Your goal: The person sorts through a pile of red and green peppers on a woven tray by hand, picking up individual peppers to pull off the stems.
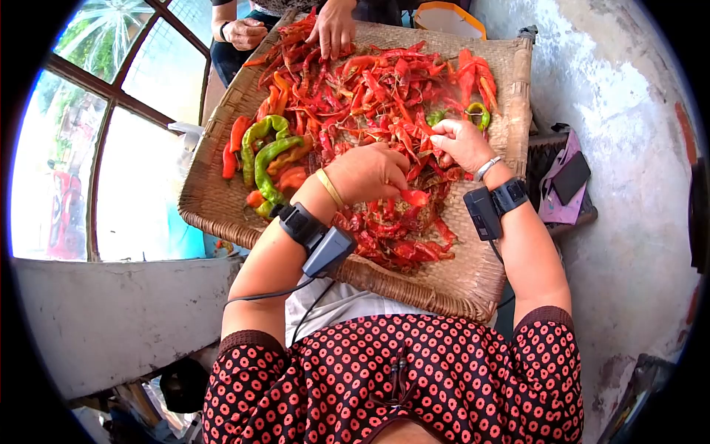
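Note:
A large woven basket tray point(488, 244) holds a heap of red chili peppers point(384, 81), many of them wrinkled. My left hand point(367, 172) is over the near middle of the heap, its fingers curled in a pinch. A bright red chili pepper point(416, 197) shows at its fingertips. To the right, my right hand point(462, 144) has thumb and fingers pressed together at a red chili pepper point(424, 126) among the others. Long green peppers point(268, 166) lie by my left wrist, and a curled green pepper point(479, 115) is beyond my right hand.
Across the tray, another person's hand point(333, 29) reaches into the peppers; their other hand point(245, 34) is at the tray's far left edge. An orange-rimmed container point(450, 18) stands behind. A window is at left, a worn wall point(614, 96) at right, with a dark phone-like object point(571, 178) beside it.

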A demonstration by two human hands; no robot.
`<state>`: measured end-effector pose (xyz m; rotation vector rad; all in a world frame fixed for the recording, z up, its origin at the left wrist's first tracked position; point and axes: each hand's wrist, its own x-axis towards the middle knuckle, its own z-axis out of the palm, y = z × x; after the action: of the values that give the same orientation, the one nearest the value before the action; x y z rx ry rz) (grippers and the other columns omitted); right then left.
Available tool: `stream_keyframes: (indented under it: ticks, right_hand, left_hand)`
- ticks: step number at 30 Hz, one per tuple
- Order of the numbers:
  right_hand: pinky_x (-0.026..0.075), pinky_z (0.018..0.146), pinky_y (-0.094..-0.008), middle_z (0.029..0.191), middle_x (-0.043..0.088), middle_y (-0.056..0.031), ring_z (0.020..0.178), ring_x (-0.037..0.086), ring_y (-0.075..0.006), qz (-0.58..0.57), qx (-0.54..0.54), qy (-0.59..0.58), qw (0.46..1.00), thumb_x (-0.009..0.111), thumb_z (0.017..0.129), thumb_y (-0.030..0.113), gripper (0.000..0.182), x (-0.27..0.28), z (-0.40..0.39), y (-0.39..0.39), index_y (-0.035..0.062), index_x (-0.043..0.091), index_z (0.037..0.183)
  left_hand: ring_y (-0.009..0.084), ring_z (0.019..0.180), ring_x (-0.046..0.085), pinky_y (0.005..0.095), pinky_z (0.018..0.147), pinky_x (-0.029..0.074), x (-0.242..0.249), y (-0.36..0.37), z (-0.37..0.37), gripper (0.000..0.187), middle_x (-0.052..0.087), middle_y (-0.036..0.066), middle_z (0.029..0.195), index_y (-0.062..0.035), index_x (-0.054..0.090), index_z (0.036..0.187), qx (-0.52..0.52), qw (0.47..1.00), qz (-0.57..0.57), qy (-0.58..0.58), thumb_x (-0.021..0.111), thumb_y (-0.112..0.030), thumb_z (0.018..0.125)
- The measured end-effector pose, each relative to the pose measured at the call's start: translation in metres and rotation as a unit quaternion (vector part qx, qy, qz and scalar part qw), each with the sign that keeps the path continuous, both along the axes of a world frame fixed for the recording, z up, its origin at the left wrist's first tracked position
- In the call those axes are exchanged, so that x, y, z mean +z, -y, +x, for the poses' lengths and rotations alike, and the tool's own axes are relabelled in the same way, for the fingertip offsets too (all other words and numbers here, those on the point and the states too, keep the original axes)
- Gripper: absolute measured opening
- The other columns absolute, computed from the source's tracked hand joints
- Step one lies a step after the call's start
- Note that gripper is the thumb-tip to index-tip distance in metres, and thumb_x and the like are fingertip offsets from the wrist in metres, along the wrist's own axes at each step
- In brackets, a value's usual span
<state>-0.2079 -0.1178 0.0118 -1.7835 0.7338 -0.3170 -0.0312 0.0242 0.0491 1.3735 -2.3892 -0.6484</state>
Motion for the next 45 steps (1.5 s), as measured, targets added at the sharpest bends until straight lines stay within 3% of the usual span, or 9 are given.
stream_keyframes:
  ticks: [3, 7, 12, 15, 21, 33, 35, 37, 45]
  right_hand:
    - [0.044, 0.046, -0.0213, 0.07, 0.059, -0.0027, 0.05, 0.054, -0.008, -0.001, -0.005, -0.005, 1.0, 0.058, 0.08, 0.016, 0.021, -0.001, 0.001, -0.001, -0.001, 0.059, 0.092]
    - [0.044, 0.046, -0.0215, 0.07, 0.059, -0.0024, 0.05, 0.053, -0.0078, 0.006, 0.005, -0.006, 1.0, 0.058, 0.08, 0.016, 0.021, -0.003, 0.0, -0.001, -0.001, 0.059, 0.092]
    - [0.044, 0.047, -0.0219, 0.071, 0.059, -0.0022, 0.051, 0.054, -0.0078, 0.013, 0.007, -0.021, 1.0, 0.057, 0.081, 0.016, 0.021, 0.007, 0.002, -0.009, -0.0008, 0.057, 0.093]
    - [0.044, 0.047, -0.0221, 0.071, 0.059, -0.0024, 0.051, 0.055, -0.0082, 0.036, -0.004, -0.009, 0.999, 0.058, 0.082, 0.015, 0.019, 0.012, 0.005, -0.014, 0.0, 0.056, 0.092]
    - [0.043, 0.049, -0.0191, 0.069, 0.057, 0.0017, 0.054, 0.052, -0.0049, 0.048, 0.041, 0.065, 0.996, 0.062, 0.079, 0.012, 0.01, 0.004, 0.011, -0.023, 0.004, 0.057, 0.082]
    - [0.045, 0.051, -0.0253, 0.066, 0.059, -0.0032, 0.055, 0.055, -0.0116, 0.033, 0.033, 0.029, 0.998, 0.059, 0.081, 0.022, 0.017, 0.003, 0.018, -0.047, 0.0045, 0.061, 0.083]
    - [0.047, 0.058, -0.0319, 0.069, 0.062, -0.0081, 0.061, 0.06, -0.0203, -0.223, 0.212, -0.037, 0.951, 0.06, 0.077, 0.03, 0.022, -0.009, 0.017, -0.048, 0.0083, 0.062, 0.082]
    - [0.047, 0.062, -0.036, 0.071, 0.062, -0.0105, 0.068, 0.06, -0.0266, -0.263, 0.314, -0.107, 0.906, 0.062, 0.073, 0.032, 0.025, -0.004, 0.021, -0.063, 0.0079, 0.062, 0.08]
    - [0.046, 0.06, -0.038, 0.067, 0.061, -0.0109, 0.068, 0.06, -0.0276, -0.424, 0.384, -0.269, 0.775, 0.06, 0.07, 0.05, 0.044, -0.003, 0.022, -0.097, 0.0062, 0.061, 0.073]
  left_hand:
    - [0.0269, 0.085, 0.056, 0.0346, 0.077, 0.044, -0.003, 0.002, -0.005, 0.01, 0.059, 0.012, 0.095, -0.008, 0.065, 0.075, -0.037, 0.986, -0.102, -0.124, 0.065, -0.013, 0.066]
    - [0.0108, 0.076, 0.056, 0.0241, 0.068, 0.045, 0.004, 0.001, 0.015, 0.004, 0.062, 0.004, 0.089, -0.0047, 0.062, 0.081, 0.121, 0.861, 0.251, -0.426, 0.059, -0.003, 0.079]
    - [0.0082, 0.067, 0.054, 0.0223, 0.057, 0.045, 0.002, 0.014, 0.051, 0.021, 0.059, 0.001, 0.086, -0.0035, 0.056, 0.104, 0.371, 0.738, 0.04, -0.563, 0.054, -0.016, 0.086]
    - [0.0094, 0.072, 0.056, 0.0206, 0.058, 0.045, -0.01, 0.016, 0.054, 0.043, 0.058, 0.004, 0.099, 0.0004, 0.043, 0.122, 0.493, 0.719, 0.05, -0.487, 0.055, -0.02, 0.086]
    - [0.0059, 0.064, 0.054, 0.0217, 0.057, 0.046, -0.024, 0.016, 0.007, 0.031, 0.061, 0.001, 0.081, -0.0002, 0.057, 0.106, 0.225, 0.913, 0.125, -0.315, 0.061, -0.02, 0.082]
    - [0.0077, 0.054, 0.053, 0.0225, 0.049, 0.043, -0.01, 0.011, 0.03, 0.024, 0.058, 0.002, 0.063, -0.0002, 0.063, 0.083, 0.293, 0.881, 0.226, -0.295, 0.063, -0.024, 0.08]
    - [0.0151, 0.059, 0.058, 0.0284, 0.051, 0.046, -0.021, 0.02, 0.05, 0.03, 0.062, 0.01, 0.073, 0.0038, 0.059, 0.089, 0.429, 0.807, -0.023, -0.405, 0.063, -0.024, 0.079]
    - [0.0276, 0.064, 0.06, 0.0356, 0.057, 0.047, -0.017, 0.016, 0.065, 0.039, 0.061, 0.019, 0.077, 0.0055, 0.057, 0.093, 0.54, 0.832, -0.118, -0.046, 0.066, -0.028, 0.074]
    - [0.0317, 0.074, 0.06, 0.0405, 0.069, 0.047, -0.024, 0.013, 0.031, 0.04, 0.062, 0.015, 0.075, -0.0048, 0.066, 0.075, 0.267, 0.938, 0.173, 0.139, 0.058, -0.044, 0.073]
